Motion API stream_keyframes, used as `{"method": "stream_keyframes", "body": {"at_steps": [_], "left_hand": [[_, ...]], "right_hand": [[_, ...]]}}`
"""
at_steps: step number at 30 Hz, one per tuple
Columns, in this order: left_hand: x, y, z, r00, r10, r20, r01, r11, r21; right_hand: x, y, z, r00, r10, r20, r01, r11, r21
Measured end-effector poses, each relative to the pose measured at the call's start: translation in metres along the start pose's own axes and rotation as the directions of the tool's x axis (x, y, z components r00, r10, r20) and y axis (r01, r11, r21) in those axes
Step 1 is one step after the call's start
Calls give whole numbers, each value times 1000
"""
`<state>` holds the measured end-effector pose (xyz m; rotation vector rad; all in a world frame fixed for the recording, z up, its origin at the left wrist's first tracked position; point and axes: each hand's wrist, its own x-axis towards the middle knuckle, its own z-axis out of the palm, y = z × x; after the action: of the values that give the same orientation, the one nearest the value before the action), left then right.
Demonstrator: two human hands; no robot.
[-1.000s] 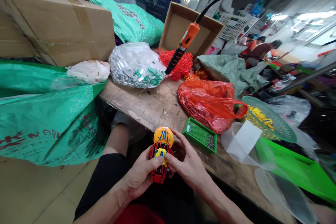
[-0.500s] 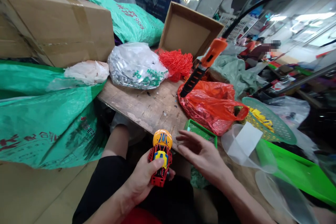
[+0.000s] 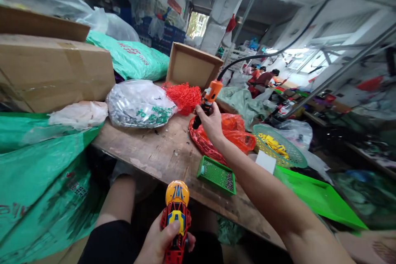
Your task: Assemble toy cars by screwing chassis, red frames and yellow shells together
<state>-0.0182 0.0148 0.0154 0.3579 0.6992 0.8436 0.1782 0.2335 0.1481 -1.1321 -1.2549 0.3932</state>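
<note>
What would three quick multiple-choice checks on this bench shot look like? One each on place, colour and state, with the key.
1. Where does the green perforated tray sit?
A) Inside the cardboard box
B) On the wooden bench
C) On the green woven sack

2. What colour is the upper body of the electric screwdriver in the right hand?
A) Blue
B) White
C) Orange

3. What is the left hand doing with the red-and-yellow plastic toy?
A) Gripping it
B) Reaching toward it without touching
C) Pressing it flat on the bench

Key:
1. B: the tray rests directly on the bench top.
2. C: the orange body shows above the right hand.
3. A: the hand wraps around the toy.
</note>
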Motion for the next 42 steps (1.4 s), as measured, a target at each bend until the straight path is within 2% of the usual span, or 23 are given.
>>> {"method": "stream_keyframes", "body": {"at_steps": [2, 5, 9, 13, 18, 25, 42], "left_hand": [[0, -3, -2, 1000, 6, 4, -6, 1000, -1], [-1, -4, -4, 1000, 1, -2, -1, 1000, 3], [-2, -4, -3, 999, -38, -27, 39, 999, 33], [-2, -1, 4, 998, -57, -40, 59, 997, 55], [-1, 2, 13, 994, -76, -83, 84, 992, 94], [2, 4, 13, 990, -70, -122, 85, 989, 125], [6, -1, 15, 986, -65, -156, 78, 994, 78]], "right_hand": [[6, 1, 8, 999, -5, -38, 5, 1000, 17], [4, -6, 5, 997, 6, -74, -4, 999, 32], [-16, -25, -19, 996, 23, -89, -21, 1000, 22], [-40, -39, -48, 999, 40, -31, -39, 998, 46], [-69, -30, -67, 987, 153, -50, -148, 985, 87], [-90, -7, -63, 967, 227, -119, -204, 962, 179], [-94, 6, -57, 961, 238, -142, -196, 945, 264]]}}
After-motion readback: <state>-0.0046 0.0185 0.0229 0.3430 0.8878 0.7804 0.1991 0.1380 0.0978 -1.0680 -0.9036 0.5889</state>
